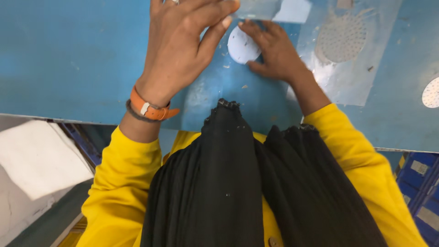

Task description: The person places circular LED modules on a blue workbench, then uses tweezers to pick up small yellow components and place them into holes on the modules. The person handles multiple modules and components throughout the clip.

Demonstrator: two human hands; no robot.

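Left hand [183, 50]: fingertips cut by top edge; it hides part of the clear film [258, 9] underneath. Right hand [274, 50] covers the white disc's [240, 45] right rim. Perforated disc [432, 93] clipped at right edge. Scarf [238, 183] hides the tabletop's [68, 59] near edge.

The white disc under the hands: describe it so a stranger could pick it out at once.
Start at the blue worktable and go to its far middle, where the person's two hands meet. The plain white disc lies flat there, with the right hand pressing its right edge and the left hand raised beside it. Unlike the perforated disc on the clear film to its right, its face shows no holes.
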